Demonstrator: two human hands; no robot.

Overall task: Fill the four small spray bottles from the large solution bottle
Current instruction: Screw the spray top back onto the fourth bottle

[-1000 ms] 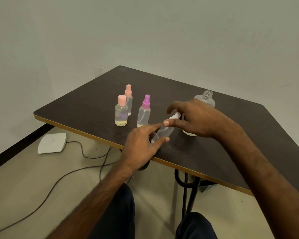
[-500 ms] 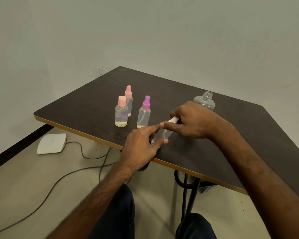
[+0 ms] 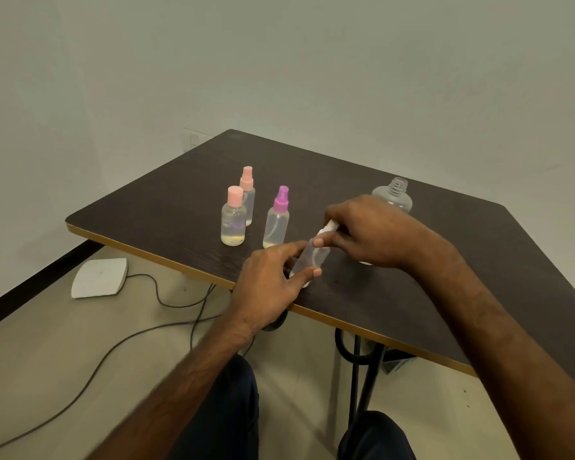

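A small clear spray bottle (image 3: 312, 258) leans tilted near the table's front edge. My left hand (image 3: 273, 283) grips its body between thumb and forefinger. My right hand (image 3: 369, 230) pinches its white spray cap (image 3: 327, 227) at the top. To the left stand three capped small bottles holding liquid: a pink flat-capped one (image 3: 233, 217), a pink spray-topped one (image 3: 248, 194) behind it, and a purple-topped one (image 3: 277, 219). The large clear solution bottle (image 3: 394, 195) stands uncapped behind my right hand, its lower part hidden.
The dark wooden table (image 3: 180, 207) has a yellow front edge close to the held bottle. On the floor at the left lie a white flat device (image 3: 100, 277) and cables (image 3: 166, 303). My knees are under the table edge.
My right hand has closed its fingers onto the white cap of the tilted bottle. The left hand keeps its hold on the bottle's body in the same place.
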